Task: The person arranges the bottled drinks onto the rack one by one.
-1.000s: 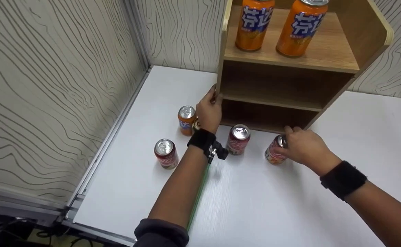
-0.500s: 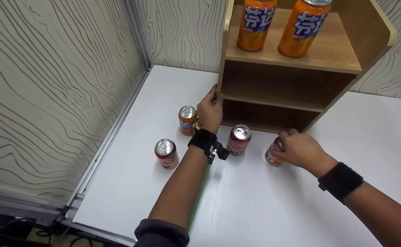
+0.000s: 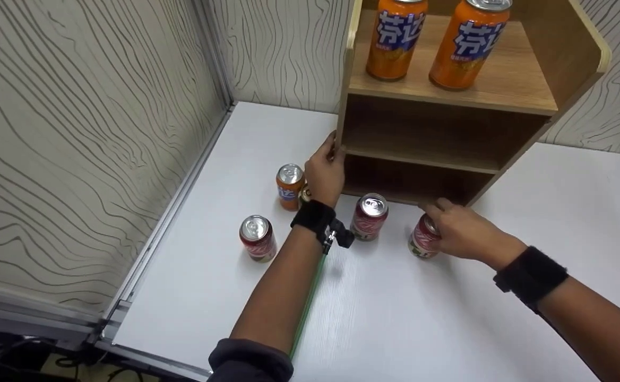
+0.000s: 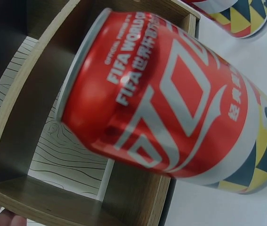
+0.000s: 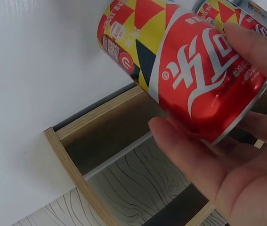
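My right hand (image 3: 461, 231) grips a red cola can (image 3: 423, 239) standing upright on the white table, just in front of the wooden shelf. The right wrist view shows thumb and fingers spread around the upper part of this cola can (image 5: 194, 70). With the fingers behind and the thumb in front, my left hand (image 3: 325, 175) holds the left side panel of the wooden shelf (image 3: 421, 101). Between the hands stands a second red cola can (image 3: 368, 217), which looms large in the left wrist view. The shelf's two lower compartments look dark in the head view.
Two large orange soda cans (image 3: 396, 40) stand on the shelf's top board. Left of my left arm are another red cola can (image 3: 258, 239), a small orange can (image 3: 289, 185) and a gold-topped can (image 3: 304, 193), mostly hidden. A green strip (image 3: 307, 307) runs beside the left forearm.
My right hand has shifted slightly left around the cola can. The can has turned, bringing more of its white lettering to the front. The left hand has stayed on the shelf panel.
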Motion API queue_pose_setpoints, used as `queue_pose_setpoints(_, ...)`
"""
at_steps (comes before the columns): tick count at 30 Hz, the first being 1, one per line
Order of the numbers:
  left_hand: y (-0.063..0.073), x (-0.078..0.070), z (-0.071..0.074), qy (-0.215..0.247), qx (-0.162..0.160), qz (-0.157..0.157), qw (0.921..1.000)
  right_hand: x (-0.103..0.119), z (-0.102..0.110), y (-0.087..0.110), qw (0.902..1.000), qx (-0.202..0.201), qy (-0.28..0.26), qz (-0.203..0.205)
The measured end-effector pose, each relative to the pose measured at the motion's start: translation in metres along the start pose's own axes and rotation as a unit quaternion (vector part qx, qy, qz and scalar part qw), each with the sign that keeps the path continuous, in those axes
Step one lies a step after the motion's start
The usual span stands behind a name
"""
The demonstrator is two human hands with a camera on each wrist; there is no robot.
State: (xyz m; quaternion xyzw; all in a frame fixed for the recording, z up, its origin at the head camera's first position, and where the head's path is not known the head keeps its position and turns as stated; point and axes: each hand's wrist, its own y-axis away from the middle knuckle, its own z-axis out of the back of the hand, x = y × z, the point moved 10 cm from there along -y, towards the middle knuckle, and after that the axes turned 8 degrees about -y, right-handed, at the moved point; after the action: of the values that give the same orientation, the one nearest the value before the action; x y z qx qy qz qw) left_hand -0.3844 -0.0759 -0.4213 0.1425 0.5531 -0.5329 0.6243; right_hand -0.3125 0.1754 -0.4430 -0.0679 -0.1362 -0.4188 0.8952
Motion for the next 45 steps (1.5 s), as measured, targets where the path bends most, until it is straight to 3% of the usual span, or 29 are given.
queue_pose_setpoints(7,-0.001,0.001,0.001,0.004,0.002,-0.001,1.0000,0.002,0.014,-0.006,0.9986,-0.011,-0.047,0.019)
queue_pose_setpoints(16,0.001,0.003,0.000,-0.003,0.004,0.004,1.0000,0.004,0.056,-0.018,0.9936,-0.025,-0.107,-0.028)
queue_pose_setpoints(23,0.001,0.003,0.001,-0.007,-0.001,0.002,1.0000,0.014,0.093,-0.027,0.9907,-0.057,-0.120,-0.029)
queue_pose_setpoints(29,0.001,0.001,0.001,-0.005,-0.003,-0.002,1.0000,0.023,0.111,-0.033,0.9877,-0.092,-0.126,-0.008)
queue_pose_setpoints(38,0.000,-0.001,0.002,-0.005,-0.009,-0.006,0.9999,0.036,0.136,-0.045,0.9648,-0.215,-0.135,0.071)
queue_pose_setpoints(45,-0.001,0.000,0.001,-0.004,-0.002,0.001,1.0000,0.038,0.142,-0.061,0.9497,-0.260,-0.148,0.093)
